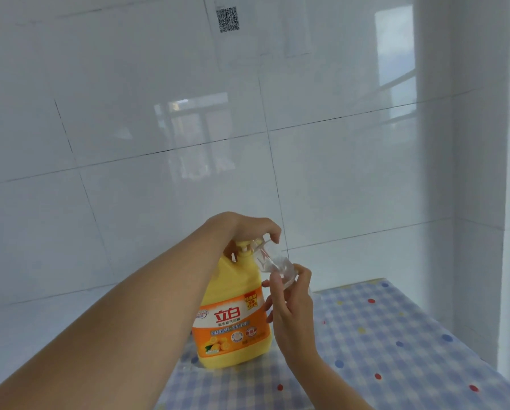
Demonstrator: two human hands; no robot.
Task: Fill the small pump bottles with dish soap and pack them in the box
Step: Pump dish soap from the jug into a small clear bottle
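We saw the yellow soap jug standing upright on the near-left part of a table. The table was covered with a blue checked cloth dotted in red, blue and yellow. The jug's orange and white label faced us, and its yellow pump rose from the neck at the top.

The left hand came in from the lower left on a long bare forearm and sat on top of the pump. Its fingers were curled down over the pump head and the thumb showed beside the stem, so the hand was wrapped around the pump. The head itself was mostly hidden under the palm.

The right hand reached up from the bottom edge, just right of the jug. It gripped the small clear bottle by its lower end, pinched between thumb and fingers. The bottle was held in the air, clear of the table and tilted. Its upper end leaned left toward the pump, under the left hand's fingertips, and it hung just beside the jug's shoulder. We could not tell whether the bottle's mouth touched the spout. Nor could we tell whether any soap was inside, since the see-through plastic was blurred.

Behind it all stood a glossy white tiled wall that mirrored a window. High on the wall we noted a QR code.
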